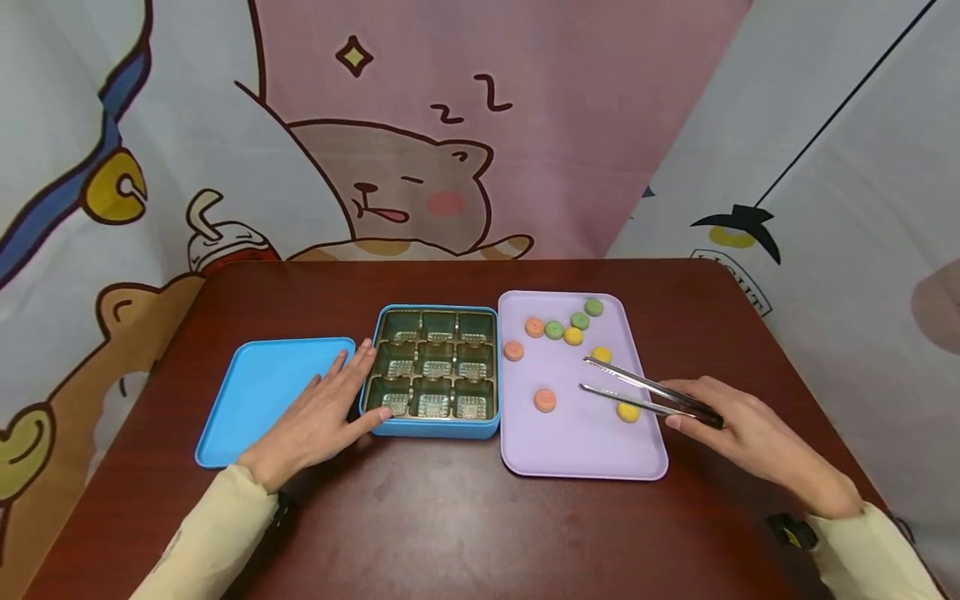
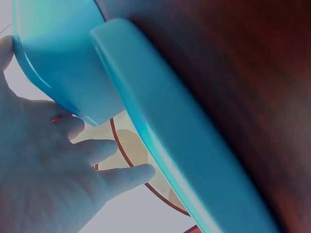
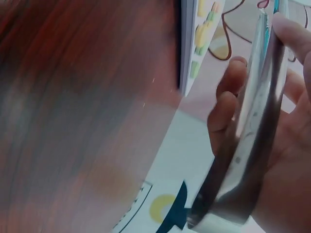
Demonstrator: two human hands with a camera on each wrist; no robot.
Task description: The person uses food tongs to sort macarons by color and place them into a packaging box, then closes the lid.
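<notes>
A blue box (image 1: 433, 427) with a gold insert of empty square compartments sits mid-table. My left hand (image 1: 322, 417) lies flat with straight fingers, touching the box's left side and resting partly on the blue lid (image 1: 258, 392). In the left wrist view the box wall (image 2: 170, 131) and lid (image 2: 58, 58) show beside my fingers (image 2: 112, 170). My right hand (image 1: 738, 429) grips metal tongs (image 1: 645, 392), their tips apart over the lilac tray (image 1: 577, 454). Several small round sweets lie on the tray: orange (image 1: 545, 400), yellow (image 1: 628, 411), green (image 1: 554, 330). The right wrist view shows the tongs (image 3: 257, 131) in my hand.
The dark wooden table (image 1: 450, 517) carries lid, box and tray side by side. A cartoon-printed cloth (image 1: 420, 167) hangs behind it. The tray's edge with sweets (image 3: 199, 43) shows in the right wrist view.
</notes>
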